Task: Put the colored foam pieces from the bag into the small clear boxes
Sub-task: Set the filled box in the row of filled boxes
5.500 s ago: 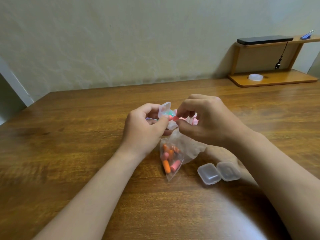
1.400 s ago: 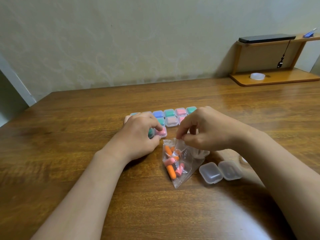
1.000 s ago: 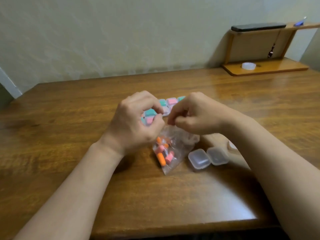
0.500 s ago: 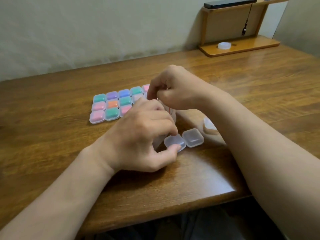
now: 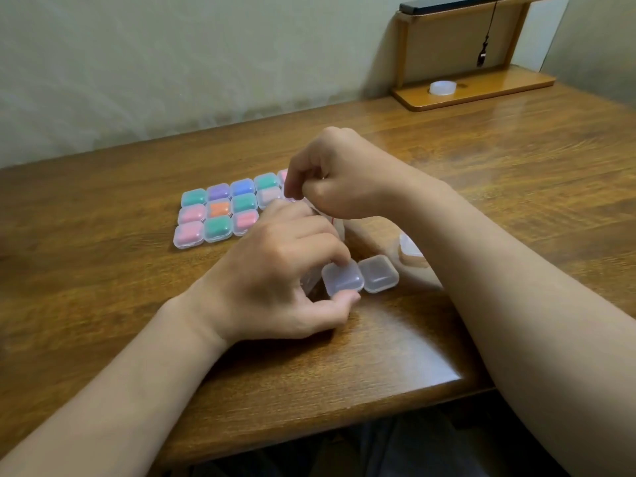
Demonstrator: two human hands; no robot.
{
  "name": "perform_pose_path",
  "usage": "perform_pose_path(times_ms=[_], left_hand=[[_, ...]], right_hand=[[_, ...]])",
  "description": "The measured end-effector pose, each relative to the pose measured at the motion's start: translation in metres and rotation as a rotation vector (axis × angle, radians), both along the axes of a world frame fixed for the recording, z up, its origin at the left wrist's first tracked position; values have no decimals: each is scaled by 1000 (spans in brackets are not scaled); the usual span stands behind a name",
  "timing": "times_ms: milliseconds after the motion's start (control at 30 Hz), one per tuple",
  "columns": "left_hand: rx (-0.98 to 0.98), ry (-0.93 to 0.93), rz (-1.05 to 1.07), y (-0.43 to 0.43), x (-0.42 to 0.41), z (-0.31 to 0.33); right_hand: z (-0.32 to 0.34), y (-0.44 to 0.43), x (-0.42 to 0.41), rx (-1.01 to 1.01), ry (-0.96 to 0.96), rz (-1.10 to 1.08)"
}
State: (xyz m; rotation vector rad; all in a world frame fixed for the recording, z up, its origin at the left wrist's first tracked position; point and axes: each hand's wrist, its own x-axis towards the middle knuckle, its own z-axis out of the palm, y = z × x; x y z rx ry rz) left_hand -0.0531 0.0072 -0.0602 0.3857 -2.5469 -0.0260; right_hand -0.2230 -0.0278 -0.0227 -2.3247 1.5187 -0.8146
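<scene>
The left hand (image 5: 275, 273), earlier at the filled boxes (image 5: 216, 215), now pinches one empty clear box (image 5: 342, 281) between thumb and fingers; the bag (image 5: 339, 229), plainly visible before, now sits mostly hidden behind that hand.

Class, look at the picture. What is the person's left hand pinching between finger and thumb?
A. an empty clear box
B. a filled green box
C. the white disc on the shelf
A: the left hand has its forefinger and thumb on opposite edges of the empty clear box, which lies open on the table.
</scene>
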Motion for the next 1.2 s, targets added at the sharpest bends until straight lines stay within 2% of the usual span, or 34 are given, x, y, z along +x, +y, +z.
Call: perform_pose_path(times_ms=[133, 233, 333, 467, 633, 867, 1033, 1200], left_hand=[[-89, 239, 92, -3, 1, 1], [-167, 372, 195, -8, 8, 3], [-154, 451, 248, -15, 13, 4], [-9, 530, 260, -17, 5, -2], [-26, 528, 289, -26, 5, -7], [-1, 352, 80, -9, -7, -4], [109, 71, 23, -8, -21, -1], [282, -69, -12, -20, -38, 10]], right_hand=[[1, 0, -3, -22, -56, 15], [5, 1, -3, -48, -219, 17], [10, -1, -8, -57, -383, -19], [0, -1, 9, -99, -403, -30], [-8, -10, 16, -179, -423, -139], [-14, -24, 4, -220, -528, -251], [-15, -27, -1, -221, -568, -276], [-11, -27, -3, -214, -630, -305]])
